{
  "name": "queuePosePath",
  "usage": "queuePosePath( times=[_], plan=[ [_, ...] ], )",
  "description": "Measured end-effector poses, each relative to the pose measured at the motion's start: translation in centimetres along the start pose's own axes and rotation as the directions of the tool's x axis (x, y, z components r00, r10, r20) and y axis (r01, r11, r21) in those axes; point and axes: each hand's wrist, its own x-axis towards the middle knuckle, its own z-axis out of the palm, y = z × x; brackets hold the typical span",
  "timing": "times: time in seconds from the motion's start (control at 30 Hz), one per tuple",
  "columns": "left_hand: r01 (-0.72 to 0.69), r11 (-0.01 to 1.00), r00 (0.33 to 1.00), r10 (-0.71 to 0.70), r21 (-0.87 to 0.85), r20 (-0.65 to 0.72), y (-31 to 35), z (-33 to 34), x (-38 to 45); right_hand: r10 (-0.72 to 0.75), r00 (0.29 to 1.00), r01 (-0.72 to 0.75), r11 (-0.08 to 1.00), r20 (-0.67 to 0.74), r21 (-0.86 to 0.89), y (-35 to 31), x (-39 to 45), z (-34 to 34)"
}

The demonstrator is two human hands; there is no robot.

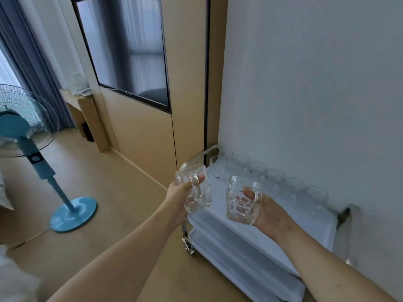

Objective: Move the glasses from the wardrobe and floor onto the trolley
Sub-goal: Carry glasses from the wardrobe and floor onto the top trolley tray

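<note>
Two glass mugs in the air, one per hand, both upright and carried over the near edge of the trolley (316, 223). The left mug (197, 192) hangs just off the trolley's left corner, handle turned toward the camera, the left hand (177, 194) wrapped round it with the thumb poking through the handle. The right mug (241, 201) sits a touch lower and already above the top shelf; the right hand (267, 212) holds it from the handle side, fingers (248, 192) curled through the handle. So both hands are grasping, neither is free.

Here's what matters: the open white patch of the top shelf lies directly below and just beyond the right mug, so the right hand looks nearer to a set-down. The left mug needs to travel rightward and forward over the rail first.

Along the back of the shelf, against the wall, a row of clear glasses (274, 175) already stands, so any landing has to stop short of them. A lower shelf (229, 247) shows underneath. Off to the left, a blue standing fan (24, 129) on the wood floor.
</note>
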Motion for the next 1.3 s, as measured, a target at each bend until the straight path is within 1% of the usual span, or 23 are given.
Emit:
queuePosePath(
  times=[0.07,0.17,0.33,0.43,0.5,0.6,0.77,0.87,0.93,1.07,1.2,1.3],
  plan=[
    [0.047,0.999,0.999,-0.047,0.010,-0.013,-0.9,0.6,1.4,0.005,0.998,-0.006,1.000,-0.063,-0.019,0.1,0.2,-1.0],
    [0.083,0.995,0.997,-0.082,0.061,-0.011,-2.2,1.8,3.7,0.023,0.995,-0.025,1.000,-0.100,-0.017,0.0,1.0,-2.8],
    [0.087,0.987,0.995,-0.082,0.134,-0.049,-3.7,4.6,8.7,0.001,0.988,0.005,0.999,-0.151,0.041,-1.1,4.4,-6.6],
    [0.156,0.968,0.987,-0.146,0.197,-0.066,-4.7,6.5,11.7,0.016,0.981,-0.003,0.997,-0.193,0.071,-1.6,6.3,-8.8],
    [0.181,0.960,0.983,-0.170,0.214,-0.066,-5.3,7.5,13.5,0.036,0.980,-0.022,0.997,-0.198,0.072,-2.1,7.4,-10.0],
    [0.174,0.956,0.983,-0.155,0.235,-0.095,-6.2,8.7,16.4,0.053,0.985,-0.044,0.997,-0.163,0.060,-2.6,9.3,-11.8],
    [0.261,0.933,0.964,-0.237,0.249,-0.124,-8.0,9.8,20.1,0.112,0.981,-0.096,0.990,-0.156,0.105,-2.3,12.6,-14.5],
    [0.297,0.902,0.954,-0.263,0.313,-0.147,-9.2,9.7,22.3,0.169,0.965,-0.152,0.983,-0.200,0.100,-1.8,14.5,-15.4],
    [0.285,0.889,0.957,-0.245,0.357,-0.154,-9.9,9.5,23.7,0.186,0.956,-0.166,0.981,-0.226,0.104,-1.3,15.7,-15.8],
    [0.289,0.855,0.957,-0.249,0.431,-0.148,-11.0,9.0,26.8,0.153,0.944,-0.138,0.988,-0.293,0.072,-0.5,18.1,-16.1],
    [0.276,0.774,0.960,-0.257,0.570,-0.116,-12.4,7.9,30.4,0.164,0.891,-0.142,0.986,-0.424,0.085,0.7,20.5,-16.4],
    [0.248,0.712,0.963,-0.256,0.657,-0.086,-13.3,7.2,32.9,0.143,0.849,-0.109,0.989,-0.509,0.097,1.2,21.9,-16.3]
  ],
)
